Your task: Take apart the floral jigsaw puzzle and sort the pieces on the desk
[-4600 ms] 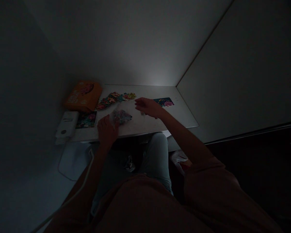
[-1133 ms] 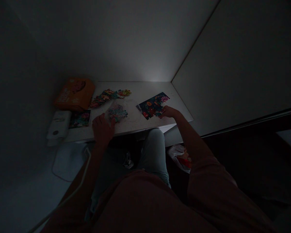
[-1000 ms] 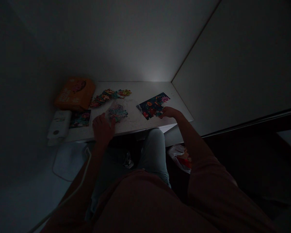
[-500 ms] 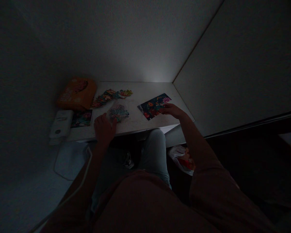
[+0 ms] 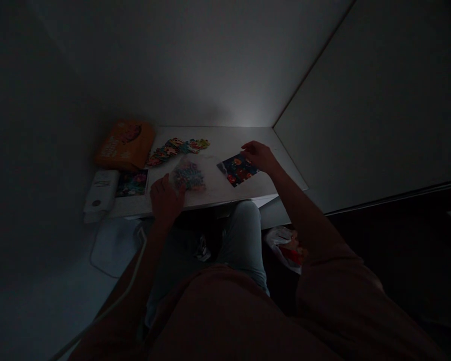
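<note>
My left hand [image 5: 167,201] rests at the front edge of the white tabletop [image 5: 225,194], fingers loosely spread. Its thumb is next to a clear plastic bag [image 5: 190,175] of small colourful pieces. On the right lies a flat dark picture [image 5: 236,170] with red and orange flowers; whether it is a card or joined puzzle pieces I cannot tell. My right hand [image 5: 261,156] covers its upper right part, fingers bent and tips close together near the upper edge. What they hold, if anything, is hidden. Behind the bag stretches a row of overlapping puzzle pieces [image 5: 175,149].
An orange packet [image 5: 126,145] stands at the back left. In front of it are a white box-like object [image 5: 102,189] and another flowered picture [image 5: 135,183]. A white cable [image 5: 133,278] crosses my left forearm. Below, a plastic bag [image 5: 285,248] lies on the floor.
My right hand has moved from the picture's right side to its upper edge, covering the upper right corner. My left hand stays beside the bag. The view has shifted slightly.
</note>
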`<move>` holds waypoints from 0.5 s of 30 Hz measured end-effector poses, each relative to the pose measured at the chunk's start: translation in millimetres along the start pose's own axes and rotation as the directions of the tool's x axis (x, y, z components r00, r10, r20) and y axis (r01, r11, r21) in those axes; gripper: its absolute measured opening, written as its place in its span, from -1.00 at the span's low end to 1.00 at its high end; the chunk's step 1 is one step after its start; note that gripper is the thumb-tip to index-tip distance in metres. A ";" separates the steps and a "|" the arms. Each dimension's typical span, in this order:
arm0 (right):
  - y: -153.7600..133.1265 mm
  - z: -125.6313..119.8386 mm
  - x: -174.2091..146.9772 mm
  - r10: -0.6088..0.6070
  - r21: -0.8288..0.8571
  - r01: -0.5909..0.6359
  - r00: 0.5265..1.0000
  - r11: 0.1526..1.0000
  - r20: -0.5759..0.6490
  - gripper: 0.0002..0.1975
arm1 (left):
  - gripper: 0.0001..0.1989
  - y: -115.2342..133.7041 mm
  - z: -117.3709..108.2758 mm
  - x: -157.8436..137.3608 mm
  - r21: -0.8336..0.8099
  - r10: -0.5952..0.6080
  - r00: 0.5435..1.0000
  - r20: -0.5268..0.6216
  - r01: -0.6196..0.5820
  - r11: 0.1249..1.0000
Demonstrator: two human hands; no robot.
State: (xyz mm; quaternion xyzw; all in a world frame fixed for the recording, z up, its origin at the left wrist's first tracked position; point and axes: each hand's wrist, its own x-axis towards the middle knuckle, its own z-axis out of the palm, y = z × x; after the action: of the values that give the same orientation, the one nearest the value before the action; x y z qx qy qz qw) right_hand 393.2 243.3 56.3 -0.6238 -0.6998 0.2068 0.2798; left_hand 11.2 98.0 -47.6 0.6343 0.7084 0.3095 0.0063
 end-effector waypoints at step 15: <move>102.0 -37.5 30.7 0.385 -0.237 -0.396 0.918 0.887 -0.095 -0.17 | -0.20 -3.5 -1.1 4.5 0.099 0.023 0.999 0.034 -0.026 0.995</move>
State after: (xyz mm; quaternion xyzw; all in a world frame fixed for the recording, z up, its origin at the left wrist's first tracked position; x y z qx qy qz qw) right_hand 492.8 285.3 23.6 -0.7867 -0.5739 0.1545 0.1671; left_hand 6.7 101.6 -46.5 0.6473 0.7149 0.2637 -0.0173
